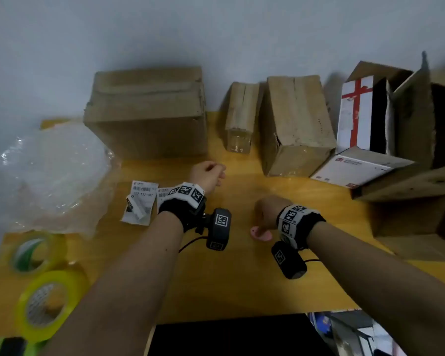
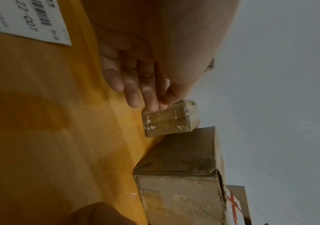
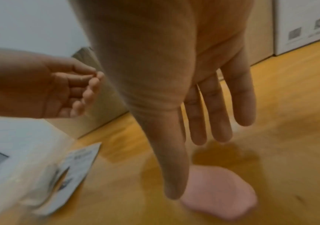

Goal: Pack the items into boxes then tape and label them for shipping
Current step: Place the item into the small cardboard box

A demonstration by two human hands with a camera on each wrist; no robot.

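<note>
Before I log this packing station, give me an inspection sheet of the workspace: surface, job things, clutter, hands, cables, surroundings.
Surface: yellow wooden table, no spills seen.
Job's things: large closed cardboard box, narrow taped box and medium box at the back; white box with red ribbon print inside an open carton; shipping labels; two yellow tape rolls; small pink item.
Clutter: bubble wrap at far left.
Hands: left hand loosely curled, holding nothing; right hand with straight fingers just above the pink item.
Cables: thin red wires at both wrist cameras.
Surroundings: plain grey wall.
</note>
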